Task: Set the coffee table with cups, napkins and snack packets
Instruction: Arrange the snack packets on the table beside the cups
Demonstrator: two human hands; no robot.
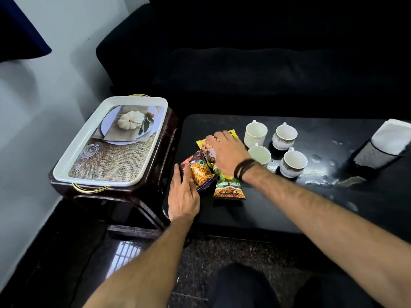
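Several snack packets lie overlapped on the left part of the black coffee table (289, 210). My left hand (182, 194) rests flat with fingers apart against the brown packet (199, 172). My right hand (224, 152) lies over the pile, fingers curled on a yellow packet (203, 144); a green packet (230, 188) sticks out below its wrist. Several white cups (255, 133) stand grouped just right of the packets. White napkins (391, 135) stand in a black mesh holder (373, 156) at the table's right end.
A white tray (66, 167) with gold handles and a pumpkin picture sits on a dark stool (142, 196) left of the table. A black sofa (266, 63) runs behind the table. My knee is at the bottom edge.
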